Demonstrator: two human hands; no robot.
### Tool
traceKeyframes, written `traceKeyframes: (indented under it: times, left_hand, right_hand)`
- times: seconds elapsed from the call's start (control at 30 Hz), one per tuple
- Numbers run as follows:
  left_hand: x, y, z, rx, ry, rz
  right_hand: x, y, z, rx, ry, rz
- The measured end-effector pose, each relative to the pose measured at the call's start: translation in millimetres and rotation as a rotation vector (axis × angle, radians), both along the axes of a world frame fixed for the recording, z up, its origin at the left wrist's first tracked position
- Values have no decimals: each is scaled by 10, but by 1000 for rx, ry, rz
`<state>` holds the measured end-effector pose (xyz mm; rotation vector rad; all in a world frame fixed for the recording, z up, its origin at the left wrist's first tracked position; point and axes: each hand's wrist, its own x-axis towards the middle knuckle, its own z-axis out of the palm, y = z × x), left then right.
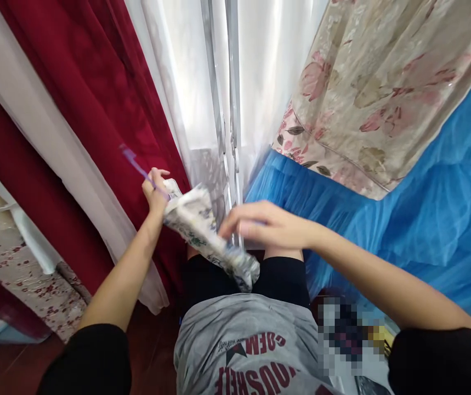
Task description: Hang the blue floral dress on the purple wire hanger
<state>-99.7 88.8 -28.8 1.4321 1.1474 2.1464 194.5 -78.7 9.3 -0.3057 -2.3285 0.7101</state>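
Observation:
My left hand [155, 189] is closed around a thin purple rod [136, 165], whose far end is blurred and points up and left. Right beside that fist hangs a pale cloth piece [196, 219] with a dark floral print, slanting down to the right over my lap. My right hand [270, 224] hovers at the cloth's right side, fingers stretched and slightly bent, smeared by motion. Whether its fingertips touch the cloth I cannot tell, and no held thing shows in it.
Dark red curtains [95, 99] hang on the left, white sheer cloth [276, 49] with metal rails [232, 99] ahead. A floral cloth [367, 109] hangs over blue fabric [432, 219] on the right. A pixelated patch [342, 332] covers things low on the right.

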Motion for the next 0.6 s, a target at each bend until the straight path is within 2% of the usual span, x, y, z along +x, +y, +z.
traceKeyframes:
  times: [0.03, 0.1, 0.17, 0.23, 0.3, 0.37, 0.47, 0.6]
  left_hand:
    - [30, 38, -55, -34, -151, -41]
    - [146, 54, -124, -113, -330, -180]
    - [346, -20, -148, -188, -402, -444]
    - [620, -170, -149, -287, -495, -767]
    - [930, -358, -143, -405, -525, -963]
    - [1223, -539, -143, -505, -476, -1020]
    - [1533, -725, -145, -448, -319, -967]
    - [1605, -770, -119, -379, -32, -959]
  right_hand:
    - [-33, -101, -44, 66, -98, 75]
    - [-42, -145, -137, 196, -206, 64]
    - [-7, -9, -253, 311, -222, -98]
    - [38, 214, -403, 402, -208, -280]
    - [68, 417, -577, 465, -187, -427]
    - [84, 538, -748, 496, -179, -518]
    - [140, 555, -936, 537, -174, -628]
    - [394, 448, -969, 531, -176, -847]
